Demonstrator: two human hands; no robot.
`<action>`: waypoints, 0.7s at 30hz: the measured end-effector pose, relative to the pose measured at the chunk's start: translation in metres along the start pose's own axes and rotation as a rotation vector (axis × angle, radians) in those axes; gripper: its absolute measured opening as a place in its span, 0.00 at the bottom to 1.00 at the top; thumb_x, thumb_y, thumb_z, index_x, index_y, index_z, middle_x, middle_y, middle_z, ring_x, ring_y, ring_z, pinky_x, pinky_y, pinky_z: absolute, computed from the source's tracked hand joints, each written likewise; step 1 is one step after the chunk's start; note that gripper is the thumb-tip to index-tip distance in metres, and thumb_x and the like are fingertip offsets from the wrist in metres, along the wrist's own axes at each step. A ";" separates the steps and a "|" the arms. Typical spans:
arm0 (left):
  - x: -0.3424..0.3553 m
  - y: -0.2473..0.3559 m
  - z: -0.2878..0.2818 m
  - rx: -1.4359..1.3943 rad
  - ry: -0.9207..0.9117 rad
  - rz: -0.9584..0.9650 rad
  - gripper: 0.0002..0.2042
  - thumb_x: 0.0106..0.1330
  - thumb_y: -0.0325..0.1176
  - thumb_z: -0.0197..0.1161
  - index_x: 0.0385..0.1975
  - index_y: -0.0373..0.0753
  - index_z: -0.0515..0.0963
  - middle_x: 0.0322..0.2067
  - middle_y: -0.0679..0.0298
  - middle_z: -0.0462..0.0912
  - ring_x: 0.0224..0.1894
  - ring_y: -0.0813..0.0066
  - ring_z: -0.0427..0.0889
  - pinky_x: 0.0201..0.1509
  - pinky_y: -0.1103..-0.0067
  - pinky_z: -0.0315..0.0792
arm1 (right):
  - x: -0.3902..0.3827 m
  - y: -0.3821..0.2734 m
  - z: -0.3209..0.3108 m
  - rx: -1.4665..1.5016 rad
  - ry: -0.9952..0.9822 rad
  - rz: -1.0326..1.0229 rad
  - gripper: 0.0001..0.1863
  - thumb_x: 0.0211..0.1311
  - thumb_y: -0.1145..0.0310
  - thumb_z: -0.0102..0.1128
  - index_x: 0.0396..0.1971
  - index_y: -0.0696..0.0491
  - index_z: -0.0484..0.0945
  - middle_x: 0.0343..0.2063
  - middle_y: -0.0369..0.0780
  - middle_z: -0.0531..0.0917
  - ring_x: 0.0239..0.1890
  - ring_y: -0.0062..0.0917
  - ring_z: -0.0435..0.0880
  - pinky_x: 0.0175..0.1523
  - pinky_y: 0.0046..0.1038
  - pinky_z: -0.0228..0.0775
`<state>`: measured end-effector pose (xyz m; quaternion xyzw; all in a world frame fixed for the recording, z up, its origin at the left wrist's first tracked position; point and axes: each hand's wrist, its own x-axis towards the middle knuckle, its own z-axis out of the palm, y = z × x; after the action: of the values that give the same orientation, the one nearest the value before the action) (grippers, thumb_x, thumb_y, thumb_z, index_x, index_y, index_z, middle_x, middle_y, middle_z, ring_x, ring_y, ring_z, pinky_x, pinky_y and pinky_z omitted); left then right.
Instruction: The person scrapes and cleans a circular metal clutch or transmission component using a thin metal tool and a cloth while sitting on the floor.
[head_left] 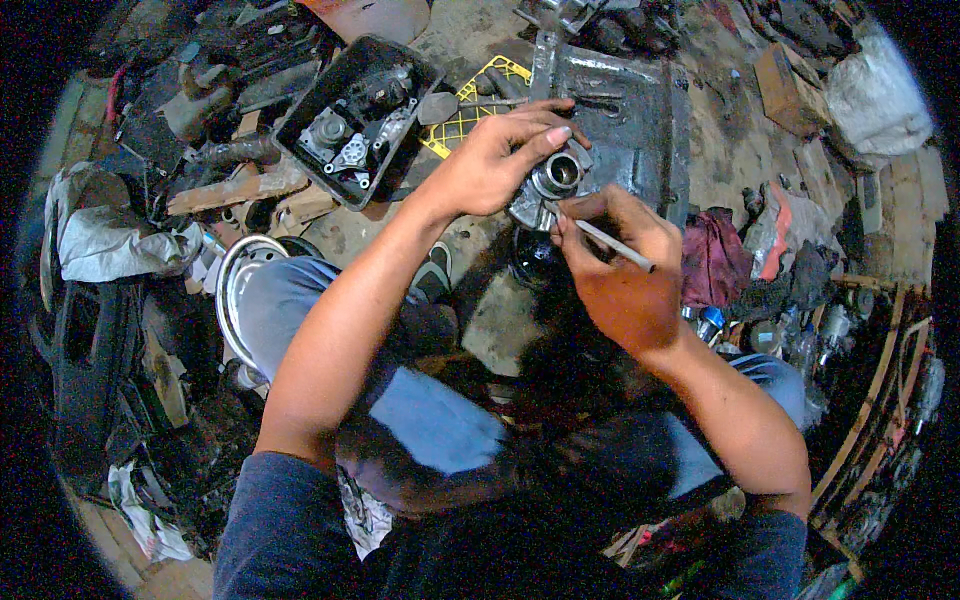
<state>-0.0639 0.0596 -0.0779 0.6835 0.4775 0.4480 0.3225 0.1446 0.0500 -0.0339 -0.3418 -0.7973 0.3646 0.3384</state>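
A metal machine part with a round, open collar (557, 176) is between my hands, ahead of me. My left hand (500, 160) grips it from the left, the thumb lying along its upper side. In my right hand (625, 265) a slim grey rod-shaped tool (618, 247) is pinched like a pen. The tool's near end points down to the right, while its other end is at the lower edge of the part, partly hidden by my fingers. Just below the part sits a dark, rounded object (530, 258), mostly in shadow.
Metal housings (352, 150) lie in a black bin (300, 95) at the far left. Beside it are a yellow grid (500, 68) and a dark greasy tray (655, 95). A maroon cloth (716, 258) lies right, and a cardboard box (785, 90) stands far right.
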 end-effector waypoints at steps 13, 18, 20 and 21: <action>-0.003 0.002 0.002 -0.010 0.020 -0.028 0.17 0.77 0.40 0.55 0.43 0.34 0.85 0.49 0.56 0.87 0.67 0.55 0.72 0.71 0.65 0.63 | -0.018 -0.004 0.004 0.080 0.007 -0.014 0.05 0.57 0.76 0.65 0.31 0.57 0.77 0.28 0.47 0.83 0.32 0.44 0.86 0.36 0.38 0.77; 0.000 0.003 0.004 -0.004 0.049 -0.035 0.17 0.77 0.41 0.55 0.42 0.34 0.86 0.47 0.56 0.87 0.66 0.55 0.73 0.71 0.65 0.63 | -0.007 0.001 0.007 0.098 0.029 0.033 0.04 0.60 0.76 0.65 0.30 0.56 0.77 0.26 0.45 0.84 0.31 0.40 0.86 0.35 0.36 0.77; 0.000 0.004 0.003 -0.004 0.029 -0.042 0.17 0.77 0.41 0.55 0.42 0.34 0.86 0.47 0.56 0.87 0.66 0.55 0.73 0.71 0.64 0.63 | -0.015 -0.001 0.002 -0.028 -0.006 -0.066 0.03 0.63 0.77 0.65 0.30 0.57 0.79 0.25 0.42 0.87 0.29 0.26 0.89 0.36 0.27 0.80; -0.001 0.004 0.003 0.006 0.033 -0.044 0.17 0.77 0.40 0.55 0.42 0.34 0.86 0.47 0.55 0.87 0.66 0.54 0.73 0.71 0.64 0.63 | -0.019 -0.005 0.000 -0.006 -0.050 0.003 0.04 0.63 0.76 0.66 0.30 0.58 0.79 0.26 0.41 0.87 0.29 0.25 0.89 0.36 0.27 0.79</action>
<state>-0.0604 0.0570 -0.0761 0.6664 0.4990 0.4506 0.3222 0.1529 0.0322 -0.0352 -0.3349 -0.8060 0.3712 0.3169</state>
